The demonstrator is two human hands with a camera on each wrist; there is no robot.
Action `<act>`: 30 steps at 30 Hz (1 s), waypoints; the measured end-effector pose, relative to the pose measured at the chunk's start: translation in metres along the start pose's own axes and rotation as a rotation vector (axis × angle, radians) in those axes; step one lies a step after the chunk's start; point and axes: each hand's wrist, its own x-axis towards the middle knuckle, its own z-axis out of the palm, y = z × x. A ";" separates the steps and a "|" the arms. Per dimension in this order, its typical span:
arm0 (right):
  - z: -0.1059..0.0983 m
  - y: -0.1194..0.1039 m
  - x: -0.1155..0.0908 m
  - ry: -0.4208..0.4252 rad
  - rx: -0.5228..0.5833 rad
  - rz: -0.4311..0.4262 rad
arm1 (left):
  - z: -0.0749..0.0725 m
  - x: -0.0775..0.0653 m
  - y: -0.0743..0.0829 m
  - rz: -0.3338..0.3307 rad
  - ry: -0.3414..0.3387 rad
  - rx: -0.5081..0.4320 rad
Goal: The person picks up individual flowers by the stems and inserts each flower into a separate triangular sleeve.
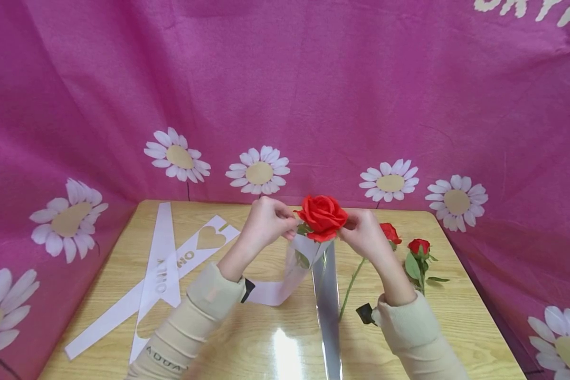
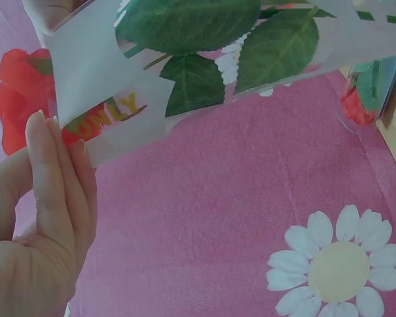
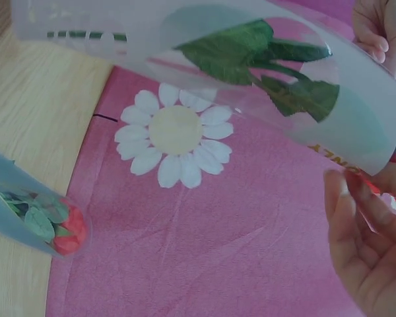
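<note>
A red rose (image 1: pixel 322 217) stands upright between my two hands, with a whitish translucent flower wrapper (image 2: pixel 112 72) around its stem and green leaves (image 2: pixel 277 53). Gold letters reading ONLY mark the wrapper. My left hand (image 1: pixel 269 220) pinches the wrapper's upper edge on the left side, just below the petals. On the opposite side my right hand (image 1: pixel 363 233) pinches the same edge between thumb and fingers. Through the cut-out window of the wrapper (image 3: pixel 152 66), more leaves (image 3: pixel 297 96) show in the right wrist view.
White wrapper strips (image 1: pixel 171 269) with gold lettering and heart cut-outs lie crossed on the wooden table (image 1: pixel 256 343) at left. A long grey shiny strip (image 1: pixel 328 316) runs toward the front edge. Two more red roses (image 1: pixel 419 246) lie at right. Pink cloth (image 1: pixel 285 95) with daisies surrounds the table.
</note>
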 end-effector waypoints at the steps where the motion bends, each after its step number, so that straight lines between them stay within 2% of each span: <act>1: 0.001 -0.001 -0.002 0.016 0.006 -0.012 | 0.000 0.000 0.000 0.000 0.004 -0.019; 3: 0.003 -0.002 -0.005 0.068 0.028 -0.053 | 0.001 0.000 0.000 0.000 0.012 -0.049; 5: 0.008 -0.004 -0.009 0.153 0.062 -0.133 | 0.001 0.000 -0.001 0.011 0.020 -0.061; 7: 0.013 -0.006 -0.012 0.261 0.071 -0.271 | 0.001 0.000 -0.001 0.019 0.027 -0.060; 10: 0.020 -0.008 -0.015 0.395 0.039 -0.545 | 0.002 0.000 -0.001 0.033 0.030 -0.050; 13: 0.023 -0.009 -0.018 0.414 -0.016 -0.762 | 0.002 0.000 -0.002 0.026 0.023 -0.063; 15: 0.025 -0.010 -0.018 0.389 -0.050 -0.837 | 0.003 0.000 -0.002 0.021 0.018 -0.069; 18: 0.027 -0.010 -0.020 0.351 -0.116 -0.863 | 0.004 0.000 -0.001 0.023 0.014 -0.060; 22: 0.033 -0.008 -0.022 0.321 -0.173 -0.837 | 0.005 -0.001 0.000 0.041 0.018 -0.053; 30: 0.042 -0.003 -0.024 0.313 -0.168 -0.827 | 0.006 -0.003 0.001 0.054 0.028 -0.096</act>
